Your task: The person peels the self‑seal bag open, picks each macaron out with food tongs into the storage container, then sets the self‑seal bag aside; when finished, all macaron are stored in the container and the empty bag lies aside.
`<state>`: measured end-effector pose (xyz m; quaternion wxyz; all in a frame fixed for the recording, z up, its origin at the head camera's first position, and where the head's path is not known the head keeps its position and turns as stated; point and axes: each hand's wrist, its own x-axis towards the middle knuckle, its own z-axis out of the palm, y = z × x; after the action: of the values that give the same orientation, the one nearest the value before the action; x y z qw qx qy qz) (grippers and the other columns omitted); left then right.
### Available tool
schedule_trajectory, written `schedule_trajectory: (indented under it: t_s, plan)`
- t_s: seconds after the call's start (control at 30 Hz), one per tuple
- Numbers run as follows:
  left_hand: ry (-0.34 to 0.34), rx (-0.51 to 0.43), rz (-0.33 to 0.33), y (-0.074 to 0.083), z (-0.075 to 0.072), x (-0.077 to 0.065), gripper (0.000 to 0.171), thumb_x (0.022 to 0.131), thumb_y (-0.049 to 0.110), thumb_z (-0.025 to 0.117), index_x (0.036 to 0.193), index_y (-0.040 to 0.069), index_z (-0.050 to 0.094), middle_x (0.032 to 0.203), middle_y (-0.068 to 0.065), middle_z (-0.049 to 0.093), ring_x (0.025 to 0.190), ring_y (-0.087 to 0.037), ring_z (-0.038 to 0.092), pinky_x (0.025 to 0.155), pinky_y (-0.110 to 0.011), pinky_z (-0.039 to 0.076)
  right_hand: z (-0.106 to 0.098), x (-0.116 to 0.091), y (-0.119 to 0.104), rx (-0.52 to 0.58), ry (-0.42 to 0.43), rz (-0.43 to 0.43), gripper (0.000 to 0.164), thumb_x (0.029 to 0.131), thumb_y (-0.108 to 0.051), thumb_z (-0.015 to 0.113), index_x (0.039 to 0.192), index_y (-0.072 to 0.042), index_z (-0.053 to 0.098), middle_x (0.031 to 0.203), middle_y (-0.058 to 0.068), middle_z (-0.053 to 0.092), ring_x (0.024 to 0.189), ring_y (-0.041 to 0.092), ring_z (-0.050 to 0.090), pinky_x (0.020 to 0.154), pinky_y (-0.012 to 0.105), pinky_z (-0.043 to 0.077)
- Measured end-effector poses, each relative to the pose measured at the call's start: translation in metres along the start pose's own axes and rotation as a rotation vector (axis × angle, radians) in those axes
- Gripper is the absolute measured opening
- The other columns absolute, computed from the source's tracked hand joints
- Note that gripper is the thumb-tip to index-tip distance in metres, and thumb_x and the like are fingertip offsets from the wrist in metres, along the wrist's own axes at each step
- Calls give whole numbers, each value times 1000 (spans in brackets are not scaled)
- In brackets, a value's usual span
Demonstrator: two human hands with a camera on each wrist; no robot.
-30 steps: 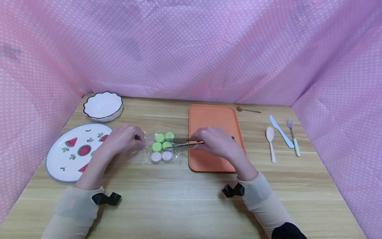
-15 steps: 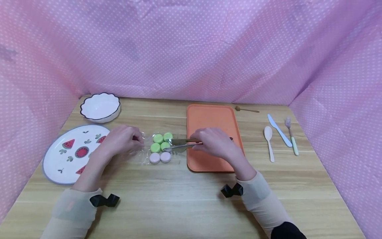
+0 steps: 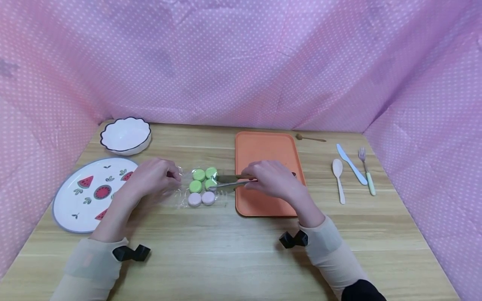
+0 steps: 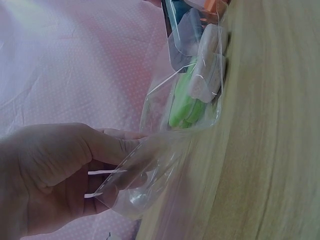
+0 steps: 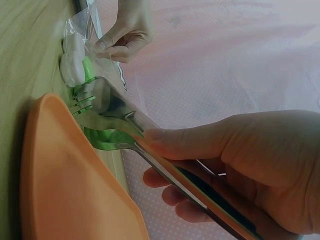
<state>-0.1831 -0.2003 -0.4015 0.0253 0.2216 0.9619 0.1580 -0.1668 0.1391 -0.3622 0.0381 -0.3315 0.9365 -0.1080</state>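
My left hand (image 3: 154,177) pinches the end of a clear plastic bag (image 4: 152,185), its thumb and fingers on the film in the left wrist view. In the bag lie several green macarons (image 3: 195,186) and two lilac macarons (image 3: 194,199), in rows on the table. My right hand (image 3: 273,177) grips metal tongs (image 5: 162,167) over the orange tray (image 3: 263,146). The tongs' two ends are spread, one wide and spoon-like, and fork tines (image 5: 82,102) show at the other. They reach left to the bag's right side, overlapping a green macaron in the head view.
A white scalloped bowl (image 3: 126,136) and a watermelon-patterned plate (image 3: 80,184) stand at the left. On the right lie a pale spoon (image 3: 337,168), a light blue knife (image 3: 352,165) and a green-handled fork (image 3: 370,182). A small brown spoon (image 3: 310,138) lies behind the tray.
The head view has shifted slightly. My right hand and the tongs have eased a little to the right relative to the tray. My left hand keeps its pinch on the bag.
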Motion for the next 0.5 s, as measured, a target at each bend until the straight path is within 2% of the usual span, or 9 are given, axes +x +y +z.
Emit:
schedule_trajectory:
  t_s: [0.13, 0.3, 0.5]
  plan:
    - [6, 3, 4, 0, 0, 0, 12, 74, 23, 77, 71, 32, 69, 77, 15, 66, 73, -9, 58, 72, -35, 46, 1, 1, -1, 3, -11, 6, 18, 83, -35, 70, 100, -29, 71, 81, -20, 60, 60, 3, 49, 51, 23, 38]
    - [10, 5, 7, 1, 0, -1, 12, 74, 23, 77, 71, 31, 69, 77, 14, 66, 74, -9, 58, 72, -36, 46, 1, 1, -2, -2, -11, 3, 18, 84, -34, 69, 101, -29, 71, 81, -19, 60, 59, 3, 49, 51, 22, 39]
    - [6, 3, 7, 1, -1, -1, 12, 74, 22, 77, 71, 31, 69, 77, 14, 66, 73, -9, 57, 72, -36, 46, -2, -1, -1, -1, 2, -15, 10, 84, -33, 69, 93, -29, 70, 75, -19, 56, 58, 4, 45, 51, 22, 37]
